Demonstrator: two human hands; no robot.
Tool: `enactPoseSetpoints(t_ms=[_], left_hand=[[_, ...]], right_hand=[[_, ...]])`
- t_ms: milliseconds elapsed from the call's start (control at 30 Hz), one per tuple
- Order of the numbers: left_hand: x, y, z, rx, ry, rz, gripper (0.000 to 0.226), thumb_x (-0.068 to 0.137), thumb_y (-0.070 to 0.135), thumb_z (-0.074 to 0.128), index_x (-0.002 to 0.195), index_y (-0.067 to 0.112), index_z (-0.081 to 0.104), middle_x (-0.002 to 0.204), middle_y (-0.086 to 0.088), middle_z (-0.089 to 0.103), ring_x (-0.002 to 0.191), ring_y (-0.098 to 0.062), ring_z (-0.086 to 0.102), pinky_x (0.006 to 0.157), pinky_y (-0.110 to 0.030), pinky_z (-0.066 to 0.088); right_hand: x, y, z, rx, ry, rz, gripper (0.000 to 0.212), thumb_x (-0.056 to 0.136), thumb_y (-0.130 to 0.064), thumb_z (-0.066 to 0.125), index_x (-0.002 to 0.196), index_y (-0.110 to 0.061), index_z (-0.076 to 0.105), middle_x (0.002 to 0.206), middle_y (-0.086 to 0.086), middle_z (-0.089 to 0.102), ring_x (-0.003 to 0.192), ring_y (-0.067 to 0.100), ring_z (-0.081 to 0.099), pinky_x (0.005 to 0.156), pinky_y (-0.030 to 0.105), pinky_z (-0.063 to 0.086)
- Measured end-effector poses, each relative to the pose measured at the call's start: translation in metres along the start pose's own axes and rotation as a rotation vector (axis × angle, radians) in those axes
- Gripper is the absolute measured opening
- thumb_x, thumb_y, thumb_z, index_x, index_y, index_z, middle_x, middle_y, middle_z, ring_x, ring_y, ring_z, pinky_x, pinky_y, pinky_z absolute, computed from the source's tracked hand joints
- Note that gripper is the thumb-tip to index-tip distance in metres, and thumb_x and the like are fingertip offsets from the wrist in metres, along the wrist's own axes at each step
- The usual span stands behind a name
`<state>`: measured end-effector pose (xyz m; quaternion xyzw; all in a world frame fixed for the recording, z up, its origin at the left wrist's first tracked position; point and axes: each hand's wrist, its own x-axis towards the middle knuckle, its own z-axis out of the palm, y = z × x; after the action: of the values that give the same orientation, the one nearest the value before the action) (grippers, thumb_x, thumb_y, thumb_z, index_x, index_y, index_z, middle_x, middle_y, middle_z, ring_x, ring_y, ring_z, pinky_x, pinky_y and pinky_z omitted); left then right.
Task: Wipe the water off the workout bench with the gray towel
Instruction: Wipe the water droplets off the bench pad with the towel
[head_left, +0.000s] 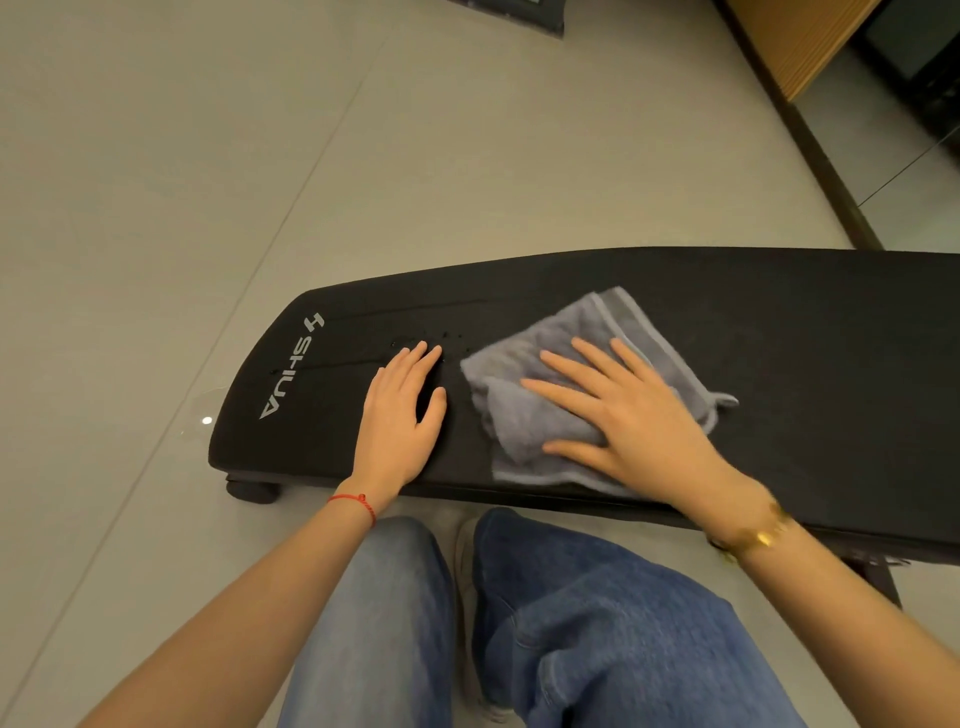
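Wiping under way. Right hand (628, 415), fingers spread flat, presses gray towel (561, 364) on mid workout bench (805, 338). Left hand (402, 410) flat, bracing the pad. Droplets (441, 336) sit left of towel; next stroke likely goes leftward over them.

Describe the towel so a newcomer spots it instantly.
Find the long black padded workout bench lying across the pale tiled floor. On its middle lies a crumpled gray terry towel, pressed flat under the right hand. It is the only cloth and the only light thing on the dark pad.
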<state>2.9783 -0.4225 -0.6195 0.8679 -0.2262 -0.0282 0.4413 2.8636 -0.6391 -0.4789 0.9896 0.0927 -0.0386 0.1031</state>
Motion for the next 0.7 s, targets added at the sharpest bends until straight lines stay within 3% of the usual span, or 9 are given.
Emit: enactPoseSetpoints(t_ms=[133, 300, 400, 567, 700], left_hand=[[-0.001, 0.002, 0.000, 0.012, 0.000, -0.011, 0.048, 0.100, 0.033, 0.041, 0.148, 0.029, 0.035, 0.156, 0.009, 0.030, 0.147, -0.008, 0.018, 0.122, -0.038, 0.013], [0.000, 0.002, 0.000, 0.010, 0.002, -0.009, 0.048, 0.100, 0.033, 0.041, 0.147, 0.029, 0.036, 0.156, 0.009, 0.031, 0.147, -0.007, 0.018, 0.122, -0.040, 0.014], [0.000, 0.002, 0.000, 0.003, -0.002, -0.013, 0.048, 0.100, 0.032, 0.041, 0.147, 0.029, 0.036, 0.156, 0.010, 0.030, 0.147, -0.007, 0.018, 0.122, -0.039, 0.014], [0.000, 0.000, 0.000, 0.001, -0.004, -0.004, 0.048, 0.100, 0.033, 0.041, 0.147, 0.030, 0.035, 0.156, 0.010, 0.030, 0.147, -0.007, 0.017, 0.122, -0.039, 0.013], [0.000, 0.001, 0.001, 0.008, -0.001, -0.004, 0.048, 0.100, 0.033, 0.040, 0.147, 0.030, 0.035, 0.156, 0.009, 0.030, 0.147, -0.007, 0.017, 0.122, -0.039, 0.013]], right_hand=[[-0.022, 0.048, -0.012, 0.057, 0.044, 0.139, 0.069, 0.089, -0.073, 0.030, 0.147, -0.037, 0.037, 0.156, -0.004, 0.036, 0.146, 0.026, 0.029, 0.120, 0.049, 0.021], [0.046, 0.092, -0.004, -0.040, 0.071, 0.383, 0.079, 0.083, -0.075, 0.024, 0.145, -0.030, 0.044, 0.153, 0.007, 0.041, 0.143, 0.037, 0.032, 0.117, 0.055, 0.020], [0.064, 0.058, 0.005, -0.057, 0.036, 0.319, 0.074, 0.085, -0.072, 0.026, 0.145, -0.032, 0.043, 0.153, 0.008, 0.041, 0.143, 0.038, 0.032, 0.117, 0.056, 0.019], [-0.016, 0.007, -0.005, -0.008, -0.019, 0.024, 0.068, 0.091, -0.073, 0.029, 0.150, -0.038, 0.031, 0.160, -0.005, 0.027, 0.149, 0.024, 0.021, 0.122, 0.049, 0.016], [-0.029, 0.044, -0.016, 0.058, 0.007, 0.135, 0.070, 0.088, -0.074, 0.030, 0.148, -0.037, 0.035, 0.157, -0.003, 0.033, 0.147, 0.024, 0.025, 0.122, 0.046, 0.017]])
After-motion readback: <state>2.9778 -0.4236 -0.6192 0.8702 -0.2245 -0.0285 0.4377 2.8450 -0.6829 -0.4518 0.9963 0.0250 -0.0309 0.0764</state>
